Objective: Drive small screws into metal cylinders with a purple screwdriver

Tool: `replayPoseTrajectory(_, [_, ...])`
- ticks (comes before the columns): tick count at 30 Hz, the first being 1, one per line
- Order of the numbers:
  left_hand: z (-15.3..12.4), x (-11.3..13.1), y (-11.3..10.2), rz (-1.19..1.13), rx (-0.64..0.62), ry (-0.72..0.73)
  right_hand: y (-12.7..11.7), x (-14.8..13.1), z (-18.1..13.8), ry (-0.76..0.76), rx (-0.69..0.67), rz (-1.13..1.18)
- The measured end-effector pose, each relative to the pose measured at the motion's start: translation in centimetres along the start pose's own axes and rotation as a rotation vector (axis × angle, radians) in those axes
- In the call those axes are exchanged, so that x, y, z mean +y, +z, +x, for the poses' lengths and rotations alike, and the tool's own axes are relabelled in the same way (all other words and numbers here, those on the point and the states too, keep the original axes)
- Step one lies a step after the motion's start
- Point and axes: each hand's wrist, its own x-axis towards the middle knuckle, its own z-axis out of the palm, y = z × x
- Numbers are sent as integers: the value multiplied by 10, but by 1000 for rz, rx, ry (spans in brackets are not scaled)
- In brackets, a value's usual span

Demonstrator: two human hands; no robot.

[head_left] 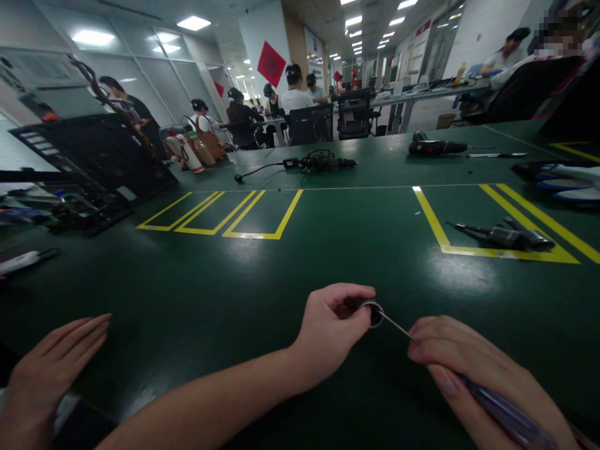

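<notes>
Rows of white ceiling lights (pixel 354 21) are glowing across the top of the frame, several seated people (pixel 297 97) are filling the background, and a red diamond-shaped decoration (pixel 271 64) is hanging on a pale pillar (pixel 262 31) at top centre. Below, a broad dark-green tabletop (pixel 347 250) is spreading out, with yellow tape outlines (pixel 250 236) marking its middle band. And over to the action, just right of centre in the lower half: the left hand (pixel 335 331) is pinching a small dark metal cylinder with a round, pale-rimmed mouth (pixel 376 315), while at lower right the right hand (pixel 492 369) is grasping a screwdriver with a translucent purple-blue handle (pixel 506 409). Its thin metal shaft (pixel 398 327) is slanting up and leftward to that mouth; whether the tip is touching inside, I cannot tell. At lower left, another person's hand (pixel 60 362) is lying open, fingers straight. Farther up on the right, a dark grey tool with a thin bit (pixel 515 237) is overlapping the yellow tape, a black-and-red drill (pixel 438 147) is lying beyond it, and a tangled black cable (pixel 321 161) is sprawling at upper centre.
</notes>
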Motion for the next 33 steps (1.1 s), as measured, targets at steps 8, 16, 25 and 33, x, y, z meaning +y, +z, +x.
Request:
replayPoseTrajectory(8, [0, 0, 0, 33, 18, 19, -1, -9, 11, -89, -1, -63])
replayPoseTrajectory(16, [1, -1, 2, -8, 21, -18, 4, -10, 9, -154, 31, -207])
replayPoseTrajectory(25, [5, -5, -3, 6, 18, -4, -2, -3, 4, 60, 96, 117])
replayPoseTrajectory(33, [7, 2, -4, -51, 89, -97, 11, 22, 15, 853, 135, 677])
